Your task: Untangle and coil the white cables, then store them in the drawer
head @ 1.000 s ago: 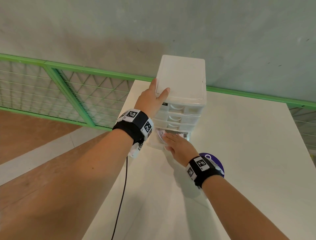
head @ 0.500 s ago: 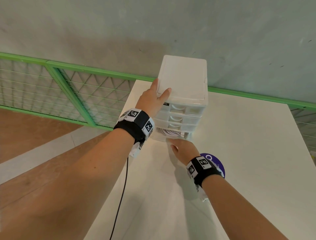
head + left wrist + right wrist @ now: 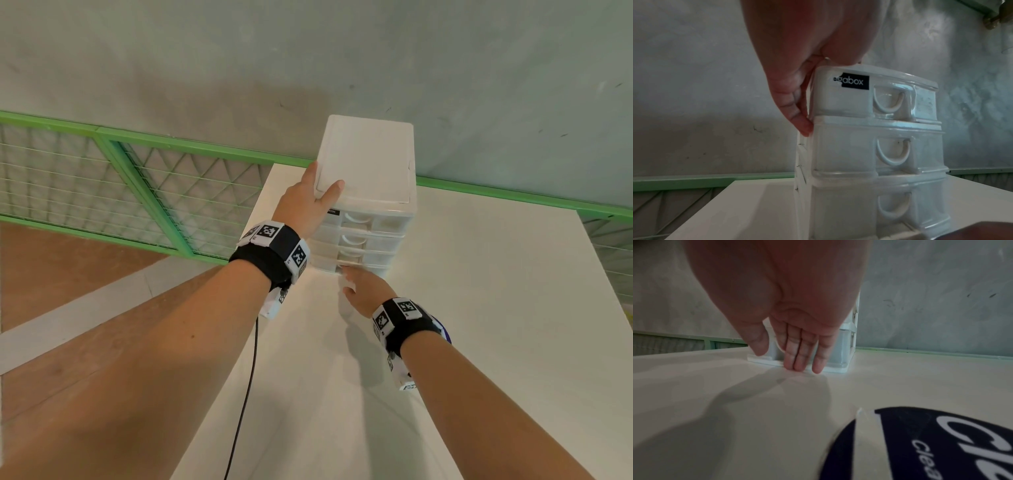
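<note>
A white plastic drawer unit stands at the back of the white table. My left hand grips its top left corner, thumb on the lid and fingers down the side wall. My right hand has straight fingers pressed flat against the front of the bottom drawer, which sits pushed in. The three drawers above it are closed too. No white cables show in any view.
A round dark purple disc with white lettering lies on the table under my right wrist. A thin black cord hangs from my left wrist. A green wire-mesh railing and a grey wall stand behind the table.
The bottom drawer stood open with coiled white cables showing. My right hand has pushed it in, and the cables are now hidden. My left hand kept its hold on the unit.
</note>
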